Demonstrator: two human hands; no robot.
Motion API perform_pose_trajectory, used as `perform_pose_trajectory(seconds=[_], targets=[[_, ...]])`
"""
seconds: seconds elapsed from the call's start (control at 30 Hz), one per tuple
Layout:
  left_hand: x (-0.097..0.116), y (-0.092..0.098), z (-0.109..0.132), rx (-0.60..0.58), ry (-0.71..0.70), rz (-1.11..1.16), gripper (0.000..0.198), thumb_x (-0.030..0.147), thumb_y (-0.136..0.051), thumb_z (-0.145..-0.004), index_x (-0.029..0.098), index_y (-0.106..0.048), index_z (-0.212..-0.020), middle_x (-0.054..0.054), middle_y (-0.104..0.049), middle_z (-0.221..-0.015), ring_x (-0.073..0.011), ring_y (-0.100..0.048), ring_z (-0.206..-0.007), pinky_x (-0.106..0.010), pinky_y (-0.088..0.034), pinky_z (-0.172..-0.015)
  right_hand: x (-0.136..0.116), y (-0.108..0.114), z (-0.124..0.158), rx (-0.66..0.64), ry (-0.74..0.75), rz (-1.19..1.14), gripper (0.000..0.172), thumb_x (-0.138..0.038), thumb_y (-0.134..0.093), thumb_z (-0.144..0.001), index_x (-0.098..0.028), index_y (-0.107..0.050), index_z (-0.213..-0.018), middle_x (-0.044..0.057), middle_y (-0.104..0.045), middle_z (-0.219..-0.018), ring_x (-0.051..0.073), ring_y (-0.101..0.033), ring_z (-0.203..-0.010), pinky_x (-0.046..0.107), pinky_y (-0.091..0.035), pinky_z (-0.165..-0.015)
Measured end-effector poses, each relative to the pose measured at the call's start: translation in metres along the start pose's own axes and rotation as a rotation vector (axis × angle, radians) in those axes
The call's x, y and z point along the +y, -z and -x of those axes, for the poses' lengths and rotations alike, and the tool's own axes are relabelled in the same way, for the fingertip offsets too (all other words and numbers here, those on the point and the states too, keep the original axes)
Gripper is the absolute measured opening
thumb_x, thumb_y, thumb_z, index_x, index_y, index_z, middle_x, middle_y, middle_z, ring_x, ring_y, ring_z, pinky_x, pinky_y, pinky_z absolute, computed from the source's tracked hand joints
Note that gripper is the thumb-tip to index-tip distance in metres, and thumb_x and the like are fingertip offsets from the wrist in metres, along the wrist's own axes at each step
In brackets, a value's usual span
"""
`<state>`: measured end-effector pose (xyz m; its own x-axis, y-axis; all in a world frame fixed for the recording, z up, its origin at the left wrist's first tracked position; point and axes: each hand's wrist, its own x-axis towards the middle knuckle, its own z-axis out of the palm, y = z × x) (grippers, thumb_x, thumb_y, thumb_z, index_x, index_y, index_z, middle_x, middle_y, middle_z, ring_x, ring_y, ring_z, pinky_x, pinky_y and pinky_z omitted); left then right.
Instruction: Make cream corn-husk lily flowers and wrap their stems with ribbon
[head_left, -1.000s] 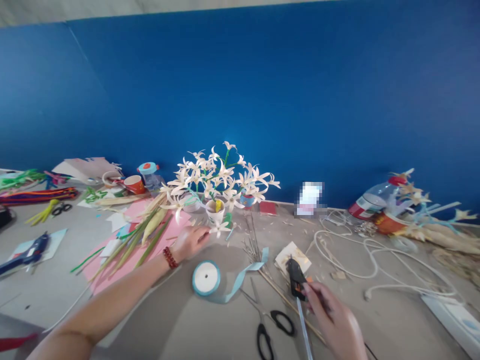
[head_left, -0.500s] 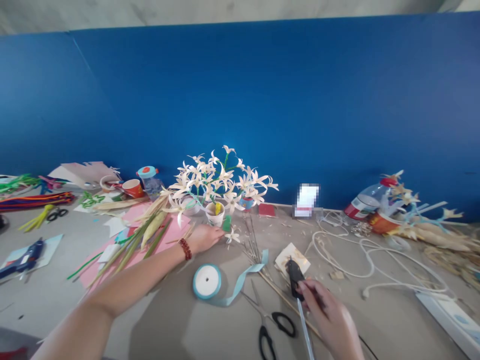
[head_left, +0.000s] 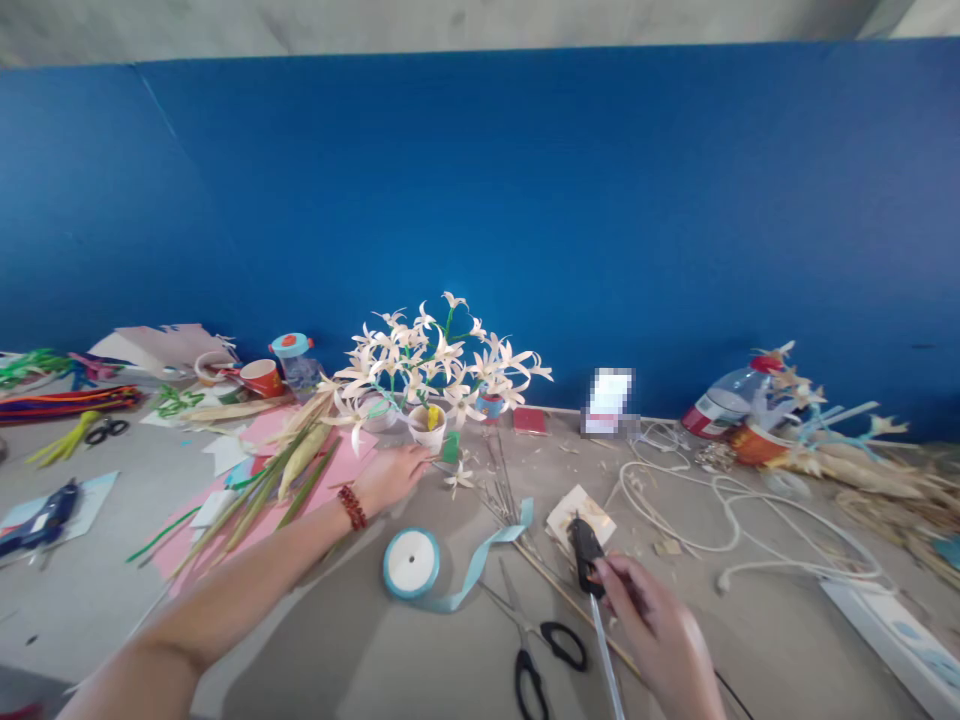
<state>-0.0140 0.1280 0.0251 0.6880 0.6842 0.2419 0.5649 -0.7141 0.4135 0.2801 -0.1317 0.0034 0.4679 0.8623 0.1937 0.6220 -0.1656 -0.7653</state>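
Note:
My left hand (head_left: 391,476), with a beaded bracelet at the wrist, reaches to the foot of a small white paper cup (head_left: 427,437) with something yellow in it. Its fingers are stretched out; whether they touch the cup is unclear. Behind the cup spread white husk flowers (head_left: 448,357) on green stems. Beside the fingers lie a single white flower (head_left: 460,478) and a small green piece (head_left: 451,447). My right hand (head_left: 654,628) grips a black hot glue gun (head_left: 586,556), a clear glue stick (head_left: 606,655) sticking out its back. The gun's nose rests over a stained square pad (head_left: 598,521).
A light-blue ribbon spool (head_left: 412,563) and black-handled scissors (head_left: 529,640) lie between my hands. Thin wire stems (head_left: 501,480) are near the middle. White cable (head_left: 720,545) and a power strip (head_left: 896,640) lie right; husks (head_left: 289,480) on pink paper lie left.
My left hand has drawn back slightly to the left, away from the single flower and green piece. The glue gun stays over the pad in my right hand. The view has shifted a little.

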Motion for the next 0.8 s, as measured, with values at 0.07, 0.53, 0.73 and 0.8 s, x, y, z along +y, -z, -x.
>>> perform_pose_trajectory(seconds=[0.07,0.53,0.73,0.8], targets=[[0.007,0.011,0.010,0.045,0.022,0.024,0.016,0.020,-0.044,-0.092,0.018,-0.058,-0.084,-0.006,-0.063,-0.083,-0.0208,-0.059,-0.077,-0.031,-0.045,-0.072,-0.006,-0.001,0.000,-0.015,0.023,0.002,0.040,-0.057,-0.051,-0.091,-0.021,-0.068,-0.087,0.007,-0.074,-0.074,0.019,-0.068,-0.059,0.022,-0.054,-0.052],[0.116,0.010,0.072,-0.152,-0.139,0.720,0.048,0.036,-0.067,-0.085,0.022,-0.054,-0.130,-0.010,-0.062,-0.127,-0.0239,-0.058,-0.118,-0.036,-0.045,-0.103,-0.112,-0.066,0.005,-0.417,0.823,0.215,0.031,-0.012,-0.057,-0.085,-0.016,-0.065,-0.115,0.013,-0.068,-0.121,0.029,-0.059,-0.115,0.044,-0.052,-0.094],[0.120,0.011,0.071,-0.137,-0.208,0.672,0.048,0.033,-0.064,-0.088,0.023,-0.055,-0.134,-0.009,-0.063,-0.131,-0.0245,-0.056,-0.124,-0.038,-0.044,-0.107,-0.110,-0.073,0.007,-0.407,0.884,0.336,0.031,-0.017,-0.058,-0.088,-0.018,-0.067,-0.118,0.013,-0.068,-0.121,0.029,-0.056,-0.119,0.045,-0.046,-0.102],[0.123,0.008,0.072,-0.122,-0.203,0.650,0.042,0.028,-0.055,-0.094,0.023,-0.055,-0.136,-0.008,-0.063,-0.133,-0.0224,-0.056,-0.126,-0.037,-0.045,-0.107,-0.109,-0.075,0.008,-0.395,0.876,0.383,0.023,-0.022,-0.059,-0.090,-0.018,-0.071,-0.109,0.015,-0.071,-0.113,0.029,-0.059,-0.113,0.044,-0.047,-0.099]])
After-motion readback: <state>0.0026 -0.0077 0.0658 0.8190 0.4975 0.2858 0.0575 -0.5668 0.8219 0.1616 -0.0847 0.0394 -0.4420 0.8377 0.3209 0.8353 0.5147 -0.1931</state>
